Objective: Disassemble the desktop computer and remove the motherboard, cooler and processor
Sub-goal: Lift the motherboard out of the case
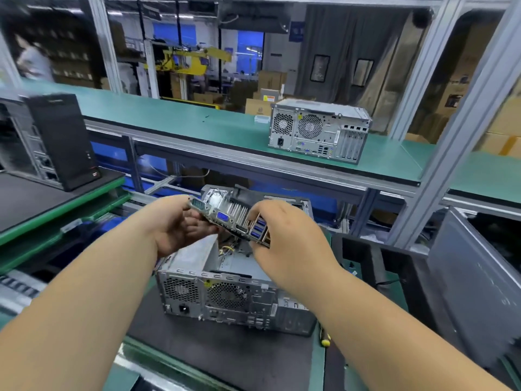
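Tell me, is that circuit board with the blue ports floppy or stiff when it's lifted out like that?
Probably stiff: the motherboard spans flat between the left hand and right hand without sagging. Likely top-heavy, since a finned metal cooler sits on it. Probably fragile too: exposed ports line its edge, so two-handed edge holding suits it.

Workbench (315, 371), green-edged, carrying a black mat (225, 359). On the mat: opened desktop case (225, 294), rear panel toward the viewer. Just right of the case, at the mat's edge: yellow-handled screwdriver (324, 338). Above and behind the case: green shelf (169, 114), bearing a second, closed desktop (318, 129). Left of the case: dark side bench (25, 201) holding a black tower (60, 141).
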Available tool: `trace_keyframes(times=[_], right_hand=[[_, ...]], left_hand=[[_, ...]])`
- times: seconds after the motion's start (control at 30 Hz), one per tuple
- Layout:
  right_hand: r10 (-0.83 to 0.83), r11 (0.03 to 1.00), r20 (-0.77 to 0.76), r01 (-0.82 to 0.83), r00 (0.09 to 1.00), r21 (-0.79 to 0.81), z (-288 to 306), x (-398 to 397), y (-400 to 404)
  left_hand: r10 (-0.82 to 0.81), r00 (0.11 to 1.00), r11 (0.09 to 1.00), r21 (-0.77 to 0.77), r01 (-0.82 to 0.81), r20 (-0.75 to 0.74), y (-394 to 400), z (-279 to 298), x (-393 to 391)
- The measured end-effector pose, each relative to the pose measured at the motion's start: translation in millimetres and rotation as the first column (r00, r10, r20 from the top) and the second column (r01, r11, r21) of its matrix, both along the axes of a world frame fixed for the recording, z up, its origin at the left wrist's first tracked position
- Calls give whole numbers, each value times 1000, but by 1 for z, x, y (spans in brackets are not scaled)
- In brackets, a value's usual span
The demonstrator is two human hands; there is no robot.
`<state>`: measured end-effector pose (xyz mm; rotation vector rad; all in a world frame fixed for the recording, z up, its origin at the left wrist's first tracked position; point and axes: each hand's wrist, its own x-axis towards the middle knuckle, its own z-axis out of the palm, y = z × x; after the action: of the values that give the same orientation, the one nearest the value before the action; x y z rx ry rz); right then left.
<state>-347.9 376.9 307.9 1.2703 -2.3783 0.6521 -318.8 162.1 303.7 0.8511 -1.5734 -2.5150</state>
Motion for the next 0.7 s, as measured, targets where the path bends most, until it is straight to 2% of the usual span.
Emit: trace_keyframes(times=[0.17, 0.4, 0.53, 0.7], right_hand=[[44, 999, -60, -42, 997, 33, 2, 12, -1], [36, 988, -70, -25, 997, 151, -8, 41, 5], [11, 980, -105, 10, 994, 197, -16, 60, 15], [-9, 986, -14, 11, 1000, 165, -37, 83, 47]], left_hand=[[-20, 997, 998, -56, 16, -79, -1, 10, 25], [-1, 987, 999, 46, 8, -160, 0, -20, 51], [9, 961, 992, 127, 27, -276, 10, -42, 66], [32, 937, 998, 69, -9, -347, 42, -48, 86]])
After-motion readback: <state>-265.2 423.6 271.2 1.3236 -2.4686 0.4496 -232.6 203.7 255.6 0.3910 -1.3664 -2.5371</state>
